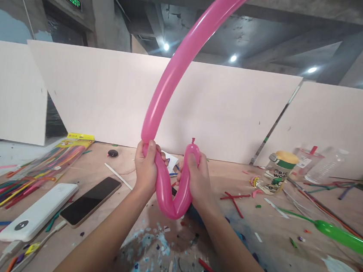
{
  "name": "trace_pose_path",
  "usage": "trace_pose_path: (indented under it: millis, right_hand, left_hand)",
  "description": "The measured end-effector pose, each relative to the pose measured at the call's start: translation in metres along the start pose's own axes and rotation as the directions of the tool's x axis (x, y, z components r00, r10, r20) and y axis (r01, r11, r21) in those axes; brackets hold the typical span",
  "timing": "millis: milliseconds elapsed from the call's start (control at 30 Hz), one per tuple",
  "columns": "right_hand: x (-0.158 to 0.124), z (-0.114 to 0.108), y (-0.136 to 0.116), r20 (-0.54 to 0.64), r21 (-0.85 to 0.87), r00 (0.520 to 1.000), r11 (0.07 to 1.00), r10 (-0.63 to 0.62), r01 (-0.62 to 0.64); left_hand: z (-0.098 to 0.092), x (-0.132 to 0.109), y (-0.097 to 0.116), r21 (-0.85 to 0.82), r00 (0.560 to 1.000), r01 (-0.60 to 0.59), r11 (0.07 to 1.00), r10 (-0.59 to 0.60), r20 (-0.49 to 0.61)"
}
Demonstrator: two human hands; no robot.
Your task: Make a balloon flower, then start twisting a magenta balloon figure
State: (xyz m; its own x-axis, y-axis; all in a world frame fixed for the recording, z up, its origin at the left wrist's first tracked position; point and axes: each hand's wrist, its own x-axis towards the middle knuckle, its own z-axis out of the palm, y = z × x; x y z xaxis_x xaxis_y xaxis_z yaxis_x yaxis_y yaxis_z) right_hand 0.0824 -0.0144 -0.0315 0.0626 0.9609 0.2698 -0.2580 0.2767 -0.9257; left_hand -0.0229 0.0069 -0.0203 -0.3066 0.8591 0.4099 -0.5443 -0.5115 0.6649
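Observation:
A long pink modelling balloon (180, 62) is held up in front of me, its upper part curving up and right out of the frame. My left hand (147, 165) grips it at a narrowed point, thumb in front and fingers wrapped behind. Below, the balloon bends into a U shape between both hands. My right hand (199, 179) is closed around the short end, thumb along its front. The knotted tip sticks up above that hand. The fingers behind the balloon are partly hidden.
On the left lie a phone (91, 200), a white power bank (39, 212) and a packet of uninflated balloons (72, 150). To the right stand a yellow-lidded bottle (276, 174) and a clear plastic bottle (325, 166), near a green balloon (346, 237). White panels (107, 98) line the table's back.

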Motion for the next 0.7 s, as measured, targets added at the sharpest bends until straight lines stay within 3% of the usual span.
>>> trace_pose_path:
  millis: [100,200,433,600,700]
  right_hand:
    - [0.001,-0.001,0.001,0.013,-0.091,0.999,0.995,-0.036,0.037]
    - [-0.002,0.001,-0.001,0.067,-0.13,0.996,0.989,-0.056,0.065]
    - [0.001,-0.006,-0.002,0.186,-0.2,0.981,0.974,-0.064,0.102]
    - [0.006,-0.012,0.002,0.176,-0.317,0.981,0.938,-0.083,0.136]
    - [0.005,-0.014,-0.002,0.169,-0.424,0.981,0.891,-0.099,0.163]
  left_hand:
    - [0.001,-0.007,-0.005,0.058,0.993,0.048,0.997,-0.054,0.103]
    - [0.002,-0.012,-0.008,0.117,0.99,0.073,0.99,-0.086,0.113]
    - [0.005,-0.014,-0.006,-0.013,0.962,0.226,0.974,-0.221,0.158]
    - [0.006,-0.015,-0.009,-0.154,0.891,0.427,0.891,-0.386,0.238]
    - [0.006,-0.015,-0.011,-0.188,0.858,0.488,0.853,-0.428,0.285]
